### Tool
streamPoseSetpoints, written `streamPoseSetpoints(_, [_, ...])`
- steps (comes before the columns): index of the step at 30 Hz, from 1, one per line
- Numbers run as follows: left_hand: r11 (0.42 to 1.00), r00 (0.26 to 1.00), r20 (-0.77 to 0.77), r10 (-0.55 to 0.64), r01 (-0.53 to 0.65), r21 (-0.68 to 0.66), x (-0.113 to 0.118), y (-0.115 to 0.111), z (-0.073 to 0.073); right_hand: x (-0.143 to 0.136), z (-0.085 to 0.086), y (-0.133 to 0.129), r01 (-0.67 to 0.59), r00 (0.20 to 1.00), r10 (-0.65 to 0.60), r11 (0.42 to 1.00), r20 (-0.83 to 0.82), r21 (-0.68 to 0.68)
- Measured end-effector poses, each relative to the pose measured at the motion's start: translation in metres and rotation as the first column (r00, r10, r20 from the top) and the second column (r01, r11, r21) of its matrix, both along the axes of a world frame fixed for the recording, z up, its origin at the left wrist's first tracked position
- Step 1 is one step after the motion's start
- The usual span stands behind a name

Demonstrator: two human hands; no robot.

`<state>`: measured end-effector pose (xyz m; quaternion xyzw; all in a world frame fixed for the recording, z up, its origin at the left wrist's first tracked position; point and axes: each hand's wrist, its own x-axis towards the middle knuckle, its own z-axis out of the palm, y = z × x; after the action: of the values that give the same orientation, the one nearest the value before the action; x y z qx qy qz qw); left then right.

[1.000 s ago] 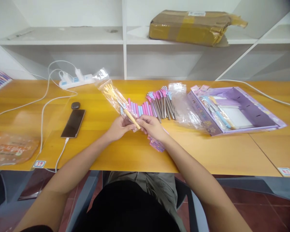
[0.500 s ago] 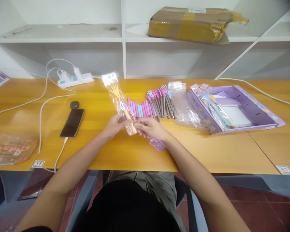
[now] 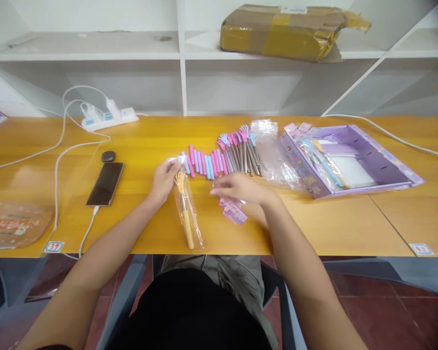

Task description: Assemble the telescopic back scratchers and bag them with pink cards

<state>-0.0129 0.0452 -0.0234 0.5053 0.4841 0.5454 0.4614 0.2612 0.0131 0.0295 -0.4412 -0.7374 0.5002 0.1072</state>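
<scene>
My left hand [image 3: 164, 180] is closed on the top of a clear bag that holds a yellow back scratcher [image 3: 187, 223]. The scratcher hangs hand-shaped end up, its handle pointing toward me. My right hand [image 3: 237, 187] is slightly blurred above the table, its fingers loosely stretched and apart from the bag. Under and in front of it lie purple printed cards [image 3: 234, 213]. Beyond both hands is a row of pink, purple and blue handle tubes [image 3: 206, 164]. Next to them lie several metal scratcher rods [image 3: 243, 150] with pink and blue hand-shaped heads.
Clear plastic bags [image 3: 273, 155] lie beside a purple open box [image 3: 350, 160] holding bagged scratchers. At left are a phone [image 3: 105, 184], a small dark case [image 3: 108, 156], a power strip [image 3: 111, 120] and an orange bag [image 3: 18, 223]. A taped carton [image 3: 277, 34] sits on the shelf.
The bagged scratcher has swung toward me and now hangs from my left hand by its top. My right hand has let go of its lower end and moved right, over the cards.
</scene>
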Motion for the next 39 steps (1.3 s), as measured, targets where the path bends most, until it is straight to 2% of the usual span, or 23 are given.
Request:
streamPoseSetpoints(2, [0.999,0.994,-0.099,-0.046,0.045,-0.005,0.003,-0.005,-0.002,0.021,0.003,0.010,0.149,0.978,-0.169,0.975,0.119,0.165])
streamPoseSetpoints(3, [0.997,0.989,-0.131,-0.072,0.071,-0.011,0.004,-0.007,-0.003,0.028,0.002,0.013,0.176,0.957,-0.218,0.961,0.193,0.213])
streamPoseSetpoints(6, [0.991,0.970,-0.199,-0.137,0.132,-0.038,0.007,-0.013,-0.007,0.036,-0.002,0.018,0.163,0.891,-0.240,0.962,0.386,0.221])
streamPoseSetpoints(8, [0.985,0.959,-0.230,-0.168,0.155,-0.072,0.009,-0.017,-0.012,0.033,-0.007,0.018,0.154,0.875,-0.218,0.972,0.432,0.178])
streamPoseSetpoints(12, [0.967,0.946,-0.225,-0.231,0.198,-0.160,0.014,-0.024,-0.017,0.030,-0.013,0.019,0.118,0.891,-0.184,0.977,0.414,0.180])
streamPoseSetpoints(16, [0.949,0.919,-0.267,-0.290,0.240,-0.202,0.019,-0.031,-0.011,0.036,-0.014,0.022,0.092,0.899,-0.173,0.973,0.402,0.213])
streamPoseSetpoints(21, [0.953,0.877,-0.373,-0.304,0.280,-0.118,0.019,-0.031,-0.011,0.037,-0.012,0.021,0.114,0.935,-0.177,0.971,0.308,0.212])
streamPoseSetpoints(26, [0.941,0.865,-0.372,-0.336,0.327,-0.090,0.014,-0.028,-0.019,0.028,-0.012,0.019,0.118,0.894,-0.202,0.967,0.400,0.224])
streamPoseSetpoints(30, [0.944,0.858,-0.397,-0.326,0.320,-0.083,0.014,-0.030,-0.017,0.025,-0.013,0.019,0.119,0.894,-0.196,0.971,0.404,0.207])
streamPoseSetpoints(35, [0.950,0.832,-0.459,-0.312,0.263,-0.169,0.019,-0.034,-0.006,0.025,-0.014,0.019,0.152,0.871,-0.284,0.932,0.401,0.329])
streamPoseSetpoints(39, [0.957,0.853,-0.436,-0.287,0.237,-0.166,0.022,-0.037,-0.001,0.024,-0.017,0.018,0.095,0.853,-0.234,0.949,0.466,0.302])
